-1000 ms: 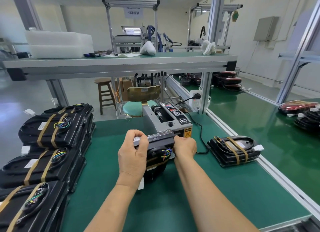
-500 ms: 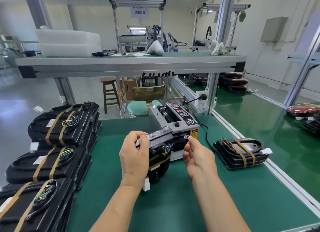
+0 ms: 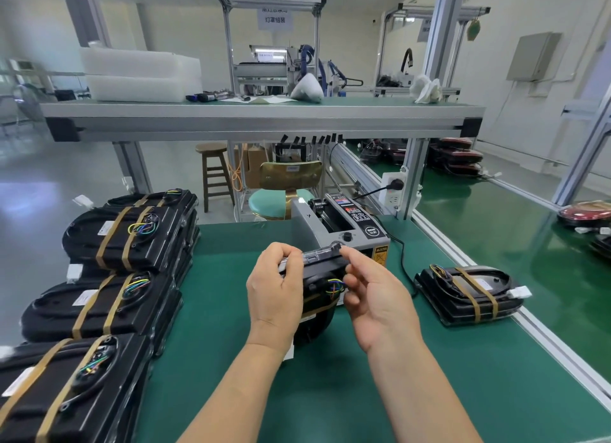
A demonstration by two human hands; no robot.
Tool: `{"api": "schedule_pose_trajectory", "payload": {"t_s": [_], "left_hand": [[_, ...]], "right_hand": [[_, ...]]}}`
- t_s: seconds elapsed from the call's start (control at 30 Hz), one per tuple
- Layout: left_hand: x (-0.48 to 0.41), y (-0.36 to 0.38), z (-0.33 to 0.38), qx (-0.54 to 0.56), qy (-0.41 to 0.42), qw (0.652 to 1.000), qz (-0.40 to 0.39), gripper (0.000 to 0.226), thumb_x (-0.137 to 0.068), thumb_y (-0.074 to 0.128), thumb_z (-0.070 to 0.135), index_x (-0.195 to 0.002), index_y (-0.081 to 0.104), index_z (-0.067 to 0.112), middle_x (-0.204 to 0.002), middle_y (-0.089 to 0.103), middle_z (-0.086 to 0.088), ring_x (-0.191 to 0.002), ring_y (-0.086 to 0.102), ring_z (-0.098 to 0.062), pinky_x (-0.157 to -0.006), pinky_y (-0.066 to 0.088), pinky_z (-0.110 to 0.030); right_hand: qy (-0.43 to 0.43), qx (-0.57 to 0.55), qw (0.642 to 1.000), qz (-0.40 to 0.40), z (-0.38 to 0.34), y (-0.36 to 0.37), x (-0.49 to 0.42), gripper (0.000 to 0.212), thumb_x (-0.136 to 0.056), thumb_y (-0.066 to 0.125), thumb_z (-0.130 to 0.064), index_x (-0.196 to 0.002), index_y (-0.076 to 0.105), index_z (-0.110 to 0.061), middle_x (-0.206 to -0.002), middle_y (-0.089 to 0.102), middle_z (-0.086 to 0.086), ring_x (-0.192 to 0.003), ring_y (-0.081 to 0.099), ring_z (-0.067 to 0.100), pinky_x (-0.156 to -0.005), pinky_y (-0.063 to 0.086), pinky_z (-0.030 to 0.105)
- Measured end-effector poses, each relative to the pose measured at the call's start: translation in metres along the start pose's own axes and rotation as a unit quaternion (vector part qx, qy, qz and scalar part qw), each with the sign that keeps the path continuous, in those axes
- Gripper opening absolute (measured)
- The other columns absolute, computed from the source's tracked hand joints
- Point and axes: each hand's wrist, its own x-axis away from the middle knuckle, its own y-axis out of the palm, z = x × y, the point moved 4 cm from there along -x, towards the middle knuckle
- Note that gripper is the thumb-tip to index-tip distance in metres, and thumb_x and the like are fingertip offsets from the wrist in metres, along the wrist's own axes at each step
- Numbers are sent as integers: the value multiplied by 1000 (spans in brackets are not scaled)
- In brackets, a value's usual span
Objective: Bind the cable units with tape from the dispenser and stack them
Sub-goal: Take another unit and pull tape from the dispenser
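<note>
Head view, looking down on a green tabletop (image 3: 297,396). Near the middle, just in front of the tape dispenser (image 3: 344,224) at the far edge: one black cable unit (image 3: 314,327), stood up on its round end, seeming to rest on the tabletop.

Left hand (image 3: 274,297) curled round the top left corner, gripping it. Right hand (image 3: 373,297) at the top right corner, fingers bent, first fingertip touching the shell. Cannot tell whether pinching a bit of tape or nothing.

Looks like a hard, stiff shell, likely light enough for one hand. Soft coloured wires (image 3: 334,285) at the front, easy to snag. Best held by the hard edges and corners, never by the wires. Already crossed by one brown tape band (image 3: 319,305).

Flat front turned toward the person. Long way running from the round end, low and near, up to the top edge by the dispenser, leaning a little away.

Along the left edge, stacks of bound units (image 3: 125,241). Near the right edge, one more bound unit (image 3: 469,294), lying flat.
</note>
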Motion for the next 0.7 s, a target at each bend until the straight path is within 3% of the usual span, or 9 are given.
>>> {"api": "schedule_pose_trajectory", "payload": {"t_s": [0.1,0.23,0.37,0.5,0.7], "left_hand": [[0,-1,-2,33,-24,999,-9,21,-95,51,13,-78,61,19,-82,63,6,-79,55,-5,-71,42,-16],[2,-2,-2,60,-34,997,-18,25,-95,48,9,-76,61,19,-79,63,4,-81,56,-14,-73,46,-29],[2,-3,0,46,-25,998,-17,24,-95,49,10,-76,61,19,-78,63,6,-78,56,-10,-69,44,-22],[0,-3,0,30,-11,999,-12,24,-94,50,8,-76,61,18,-77,62,6,-77,54,-6,-65,39,-12],[-1,-4,-2,30,-16,999,-9,23,-93,51,9,-75,61,18,-75,62,7,-75,54,-6,-64,40,-13]], "right_hand": [[-5,49,999,-14,2,1,4,8,-76,77,-14,-70,79,-17,-64,60,-6,-53,48,5,-40,34,17],[0,63,997,-40,7,4,13,15,-79,73,-13,-66,79,-17,-57,64,-10,-39,48,0,-50,37,20],[-11,44,998,-40,7,5,15,9,-77,75,-17,-71,80,-21,-66,69,-9,-45,54,-1,-60,37,24],[-45,64,991,-109,2,13,22,11,-81,71,-13,-80,81,-17,-83,77,1,-62,67,4,-48,47,15],[-37,110,986,-123,-3,14,20,12,-82,69,-12,-86,80,-11,-79,76,3,-56,64,5,-45,44,13]]}}
